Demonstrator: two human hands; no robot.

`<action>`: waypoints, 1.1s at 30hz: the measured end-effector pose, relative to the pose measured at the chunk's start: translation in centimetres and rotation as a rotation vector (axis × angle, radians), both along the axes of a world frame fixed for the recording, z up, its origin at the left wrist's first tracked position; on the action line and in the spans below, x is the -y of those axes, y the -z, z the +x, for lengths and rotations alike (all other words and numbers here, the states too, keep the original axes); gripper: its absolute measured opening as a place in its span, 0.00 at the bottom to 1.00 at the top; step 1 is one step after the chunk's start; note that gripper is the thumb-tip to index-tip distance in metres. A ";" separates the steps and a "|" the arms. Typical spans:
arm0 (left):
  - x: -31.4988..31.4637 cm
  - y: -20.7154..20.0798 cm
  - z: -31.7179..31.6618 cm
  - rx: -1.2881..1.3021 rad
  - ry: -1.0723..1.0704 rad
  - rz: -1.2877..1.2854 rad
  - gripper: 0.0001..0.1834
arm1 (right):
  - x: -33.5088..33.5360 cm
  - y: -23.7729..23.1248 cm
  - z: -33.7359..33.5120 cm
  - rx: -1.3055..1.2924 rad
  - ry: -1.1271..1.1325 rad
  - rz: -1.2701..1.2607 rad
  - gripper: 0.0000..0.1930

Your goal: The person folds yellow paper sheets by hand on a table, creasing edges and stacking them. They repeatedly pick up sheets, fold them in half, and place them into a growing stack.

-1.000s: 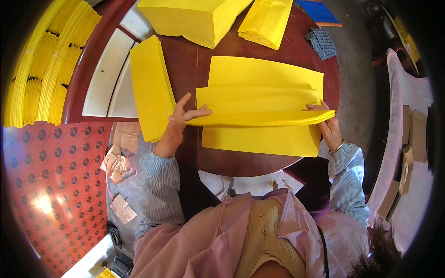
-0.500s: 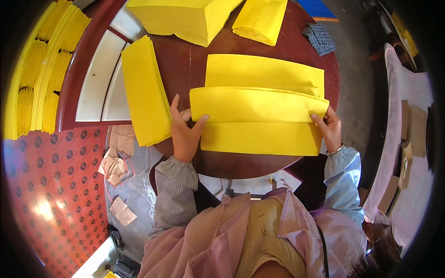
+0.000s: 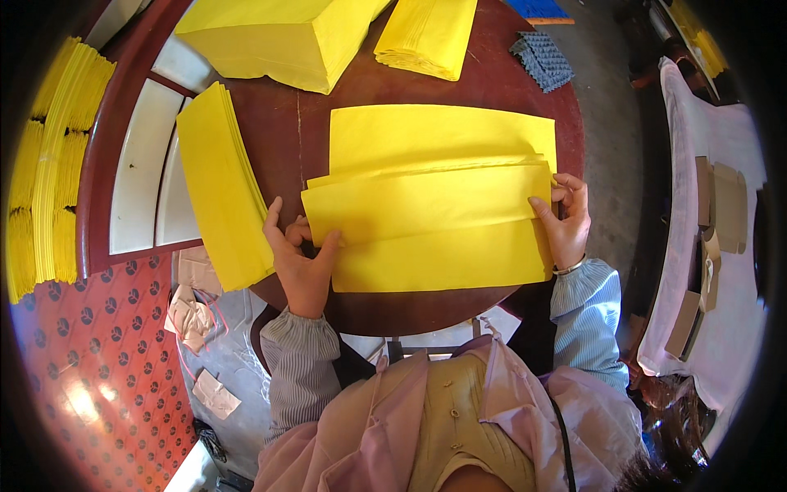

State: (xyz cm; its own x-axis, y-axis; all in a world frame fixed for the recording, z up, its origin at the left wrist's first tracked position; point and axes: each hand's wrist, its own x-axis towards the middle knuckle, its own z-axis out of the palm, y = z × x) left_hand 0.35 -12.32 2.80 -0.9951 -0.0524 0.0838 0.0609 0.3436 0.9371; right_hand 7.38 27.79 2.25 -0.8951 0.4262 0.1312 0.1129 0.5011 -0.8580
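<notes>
Several yellow paper sheets (image 3: 443,135) lie across the dark red round table (image 3: 393,312) in front of me. A long folded yellow strip (image 3: 426,205) rests across their middle, its upper edge slightly raised. My left hand (image 3: 302,261) pinches the strip's left end between thumb and fingers, with the forefinger sticking up. At the right end, my right hand (image 3: 566,217) grips the strip, thumb on top and fingers behind the edge. Whether these pieces are joined underneath is hidden. Close to my left hand lies a stack of folded yellow paper (image 3: 215,189).
At the table's far side are a large yellow block of paper (image 3: 270,45), a folded yellow bundle (image 3: 430,37) and a grey textured cloth (image 3: 543,61). More yellow stacks (image 3: 53,172) stand far left. Brown cardboard pieces (image 3: 725,205) lie on a pale-covered surface at right.
Both hands have drawn the folded strip down toward me, so more of the far sheet shows behind it. The whole view has also shifted slightly.
</notes>
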 end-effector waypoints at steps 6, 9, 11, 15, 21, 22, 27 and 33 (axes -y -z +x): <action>-0.3 0.4 0.0 -0.012 -0.043 -0.021 0.48 | 0.3 0.5 -0.1 -0.062 0.040 -0.010 0.24; -0.4 0.5 0.1 -0.017 -0.061 -0.062 0.47 | 0.2 0.8 0.0 -0.074 0.029 0.100 0.23; -0.4 0.5 0.0 -0.029 -0.057 -0.070 0.47 | 0.1 0.9 0.1 -0.074 0.016 0.124 0.22; -0.6 0.4 0.1 -0.035 -0.064 -0.124 0.45 | 0.1 0.7 0.1 -0.058 -0.010 0.108 0.16; -1.4 -1.4 0.0 -0.151 -0.032 -0.362 0.42 | 0.4 -0.7 -0.4 -0.090 -0.094 0.332 0.12; -1.5 -1.8 -0.2 -0.280 0.005 -0.505 0.40 | 0.5 -0.8 -0.4 -0.092 -0.099 0.342 0.13; -2.1 -1.8 -1.2 -0.566 0.213 -0.858 0.32 | 0.4 -0.9 -0.4 -0.084 -0.110 0.359 0.13; -5.2 0.2 -2.2 -0.150 0.393 -0.561 0.32 | 0.4 -0.5 -0.4 -0.170 -0.127 0.412 0.13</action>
State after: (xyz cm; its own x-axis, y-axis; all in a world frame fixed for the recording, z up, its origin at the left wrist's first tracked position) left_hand -1.80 -7.13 2.58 -0.9073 0.3998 0.1307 0.3940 0.6991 0.5967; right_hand 6.94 27.36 2.78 -0.8878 0.1957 0.4165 -0.0970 0.8052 -0.5851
